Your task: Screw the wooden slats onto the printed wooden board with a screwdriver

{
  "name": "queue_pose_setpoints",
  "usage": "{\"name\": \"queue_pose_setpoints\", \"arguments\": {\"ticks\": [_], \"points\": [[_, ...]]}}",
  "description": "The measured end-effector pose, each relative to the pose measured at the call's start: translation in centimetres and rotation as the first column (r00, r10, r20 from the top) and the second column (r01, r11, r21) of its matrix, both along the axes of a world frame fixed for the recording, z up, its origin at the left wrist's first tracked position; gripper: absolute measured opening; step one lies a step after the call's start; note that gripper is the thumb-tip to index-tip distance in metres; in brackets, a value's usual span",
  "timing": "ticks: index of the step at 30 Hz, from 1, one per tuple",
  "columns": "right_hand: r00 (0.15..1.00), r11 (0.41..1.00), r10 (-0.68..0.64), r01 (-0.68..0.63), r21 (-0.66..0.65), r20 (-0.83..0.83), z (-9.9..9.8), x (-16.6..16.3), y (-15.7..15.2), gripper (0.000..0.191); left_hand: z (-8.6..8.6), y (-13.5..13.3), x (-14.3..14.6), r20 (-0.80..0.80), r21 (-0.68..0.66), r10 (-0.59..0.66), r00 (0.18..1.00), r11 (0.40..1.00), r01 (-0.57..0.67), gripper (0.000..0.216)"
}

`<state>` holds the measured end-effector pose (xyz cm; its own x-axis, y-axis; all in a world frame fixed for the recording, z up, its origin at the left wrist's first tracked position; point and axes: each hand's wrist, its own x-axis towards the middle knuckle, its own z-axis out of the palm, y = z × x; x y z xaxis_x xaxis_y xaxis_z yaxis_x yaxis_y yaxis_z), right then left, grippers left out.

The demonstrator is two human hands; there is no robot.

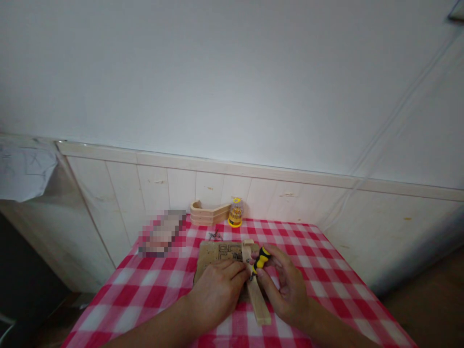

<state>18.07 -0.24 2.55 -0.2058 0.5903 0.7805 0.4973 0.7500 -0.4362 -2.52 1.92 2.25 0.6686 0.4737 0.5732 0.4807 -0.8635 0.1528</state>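
Observation:
A flat wooden board (213,252) with dark engraved lines lies on the red-and-white checked tablecloth (319,270). A long wooden strip (258,302) lies over its right side and runs toward me. My right hand (284,287) is closed around a yellow-and-black screwdriver (260,261), held near the strip. My left hand (219,287) rests on the board with its fingers pinched together at the screwdriver's tip. Whatever they pinch is too small to make out.
Curved wooden pieces (208,213) are stacked at the table's far edge beside a yellow bit holder (235,212). A few dark screws (215,236) lie behind the board. A blurred-out object (162,234) sits far left. White panelled wall behind; floor drops away on both sides.

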Motion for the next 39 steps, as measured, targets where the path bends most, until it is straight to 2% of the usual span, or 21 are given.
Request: {"name": "queue_pose_setpoints", "arguments": {"ticks": [15,19,26,34,39], "points": [[0.998,0.996,-0.062,0.064,0.057,-0.032,0.1,-0.4,0.1,0.059,-0.1,0.0,0.1,-0.025,-0.005,0.023,0.999,1.000,-0.023,0.019],[0.995,1.000,-0.021,0.021,0.003,-0.097,0.2,-0.5,0.3,0.058,-0.1,0.1,0.1,-0.021,0.005,0.015,1.000,1.000,-0.015,0.020],[0.936,0.993,-0.031,-0.011,-0.116,-0.352,0.9,-0.9,1.7,0.050,0.2,0.0,-0.1,0.035,0.042,-0.018,0.999,0.999,0.017,0.024],[0.903,0.980,-0.057,-0.031,-0.199,-0.425,0.5,-1.0,2.2,0.045,-0.3,0.2,-0.1,0.022,0.054,-0.017,1.000,0.998,0.015,0.027],[0.910,0.979,-0.047,-0.039,-0.198,-0.411,0.3,-1.1,2.2,0.047,-0.2,0.3,-0.1,0.006,0.040,-0.027,1.000,0.999,0.026,0.026]]}}
